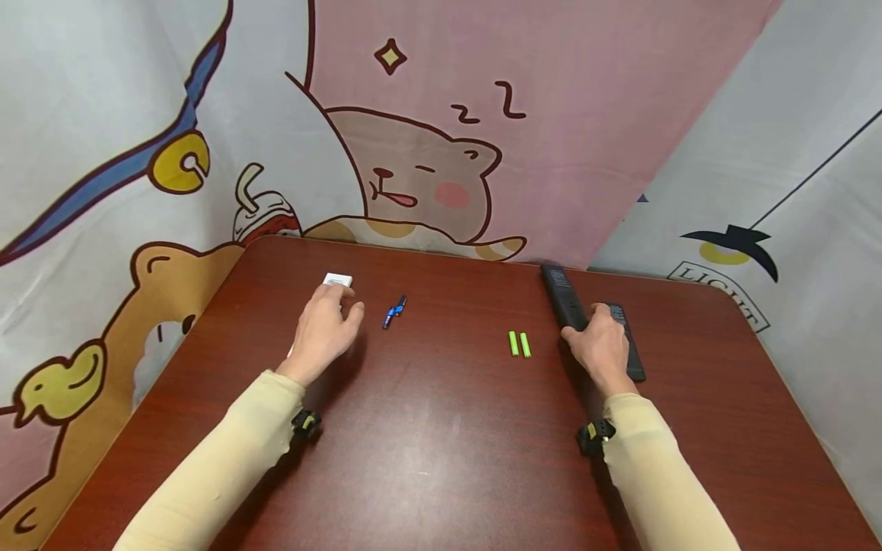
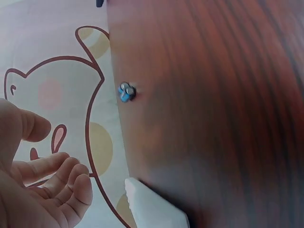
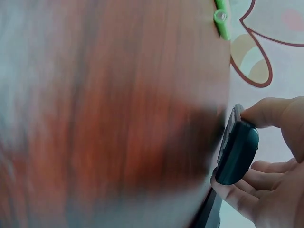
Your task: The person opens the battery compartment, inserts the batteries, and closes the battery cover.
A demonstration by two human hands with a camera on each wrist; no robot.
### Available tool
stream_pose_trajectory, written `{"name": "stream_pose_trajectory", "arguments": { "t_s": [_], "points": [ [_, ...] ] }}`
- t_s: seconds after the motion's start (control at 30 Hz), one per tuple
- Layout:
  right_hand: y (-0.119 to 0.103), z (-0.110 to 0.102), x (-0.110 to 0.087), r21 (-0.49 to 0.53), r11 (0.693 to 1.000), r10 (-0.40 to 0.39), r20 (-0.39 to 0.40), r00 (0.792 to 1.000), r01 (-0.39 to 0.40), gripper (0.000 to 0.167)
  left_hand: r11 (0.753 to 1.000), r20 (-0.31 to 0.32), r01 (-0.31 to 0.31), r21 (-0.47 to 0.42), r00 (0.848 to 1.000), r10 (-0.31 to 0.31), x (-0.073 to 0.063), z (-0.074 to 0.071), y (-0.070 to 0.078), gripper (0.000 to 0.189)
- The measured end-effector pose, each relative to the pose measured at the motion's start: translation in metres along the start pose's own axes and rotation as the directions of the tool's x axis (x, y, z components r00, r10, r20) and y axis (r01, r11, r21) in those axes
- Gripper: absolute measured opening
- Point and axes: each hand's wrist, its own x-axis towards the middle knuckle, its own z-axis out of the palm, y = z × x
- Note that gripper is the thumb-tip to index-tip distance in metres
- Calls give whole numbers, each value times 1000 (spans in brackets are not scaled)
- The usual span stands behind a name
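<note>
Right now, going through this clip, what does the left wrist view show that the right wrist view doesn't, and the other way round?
Only the left wrist view: the left hand, blue batteries and a white object.

Only the right wrist view: the right hand gripping a black remote, plus green batteries.

Both: the reddish-brown tabletop and the printed cloth beyond it. A dark tip at the left view's top edge is too cut off to identify.
</note>
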Motion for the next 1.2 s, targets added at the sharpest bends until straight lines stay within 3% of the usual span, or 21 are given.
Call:
{"name": "stream_pose_trajectory", "arguments": {
  "t_s": [0.7,1.2],
  "points": [
    [-43,13,-18,193,977,-85,-11,996,86,58,991,-9,1,-135,1000,-2,3,10,26,27],
    [-68,20,-33,315,935,-174,3,985,165,51,977,14,1,-215,1000,2,2,17,38,27]
  ]
}}
